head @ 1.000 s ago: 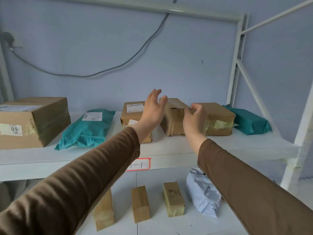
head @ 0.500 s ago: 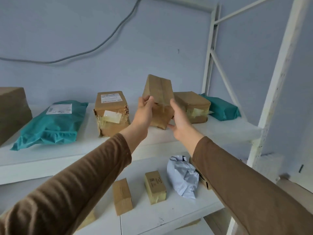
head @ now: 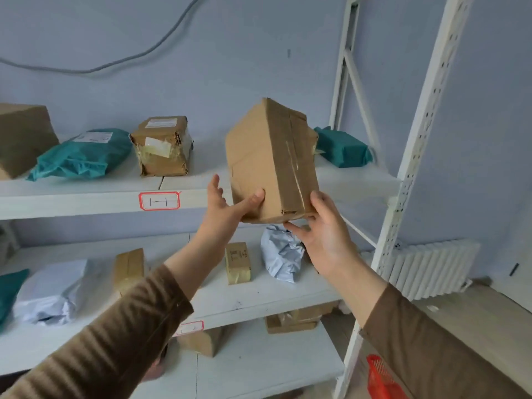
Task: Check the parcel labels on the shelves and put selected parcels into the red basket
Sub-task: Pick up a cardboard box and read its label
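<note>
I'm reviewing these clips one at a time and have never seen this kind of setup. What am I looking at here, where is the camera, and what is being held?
There is no machine: a person wears a wide-angle camera on the head, so the one picture looks forward and down along both brown-sleeved arms.

The left hand and right hand hold a taped cardboard box tilted in the air in front of white shelves.

On the top shelf lie a teal bag, a worn labelled box, another teal bag at the right and part of a big box at the left edge. The shelf below holds small boxes and pale bags.

The red basket shows at the bottom right, on the floor.
</note>
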Demonstrator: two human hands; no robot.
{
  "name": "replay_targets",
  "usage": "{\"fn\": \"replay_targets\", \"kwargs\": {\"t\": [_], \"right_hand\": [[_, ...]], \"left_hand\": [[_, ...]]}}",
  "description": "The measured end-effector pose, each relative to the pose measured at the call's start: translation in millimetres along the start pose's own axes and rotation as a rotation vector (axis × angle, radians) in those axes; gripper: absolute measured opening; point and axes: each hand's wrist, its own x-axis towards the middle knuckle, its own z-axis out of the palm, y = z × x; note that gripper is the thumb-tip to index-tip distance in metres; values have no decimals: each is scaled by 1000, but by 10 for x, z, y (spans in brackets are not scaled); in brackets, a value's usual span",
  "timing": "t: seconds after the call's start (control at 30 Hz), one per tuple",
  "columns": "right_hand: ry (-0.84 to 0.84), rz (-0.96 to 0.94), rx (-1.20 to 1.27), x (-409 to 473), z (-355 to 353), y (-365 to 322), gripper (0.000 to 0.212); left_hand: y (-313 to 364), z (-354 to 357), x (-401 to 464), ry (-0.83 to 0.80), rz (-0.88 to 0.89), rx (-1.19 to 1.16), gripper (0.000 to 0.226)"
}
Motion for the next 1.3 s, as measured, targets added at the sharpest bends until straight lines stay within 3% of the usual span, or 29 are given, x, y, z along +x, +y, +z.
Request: {"fn": "replay_targets", "kwargs": {"t": [0.07,0.27,0.33,0.5,0.6,0.73,0.8,0.9,1.07,1.3], "right_hand": [[0,72,7,-113,-196,-19,36],[32,234,58,-217,-554,-136,39],[53,248,51,-209,-650,-181,38],[102,176,-29,-273,-647,-265,35],[143,-2,-219,-329,-496,-332,29],[68,-276,-439,-419,-286,-429,35],[-3,-396,-536,-485,-216,-443,34],[-79,-557,-731,-555,-185,-384,42],[-179,-1086,-1238,-733,-122,-255,53],[-269,-1237,-1377,-800,-191,-91,60]], "left_hand": [[-34,113,-169,-109,-72,-32,113],[-53,354,-487,-207,-75,-18,71],[-68,374,-529,-233,-90,-20,67],[-116,356,-513,-212,-191,-153,102],[-84,435,-505,-205,-264,-240,99],[-118,493,-409,-204,-352,-335,109],[-127,504,-415,-285,-341,-413,113],[-148,519,-456,-361,-267,-598,97],[-284,524,-429,-333,-187,-899,93],[-349,481,-389,-341,-201,-863,104]]}}
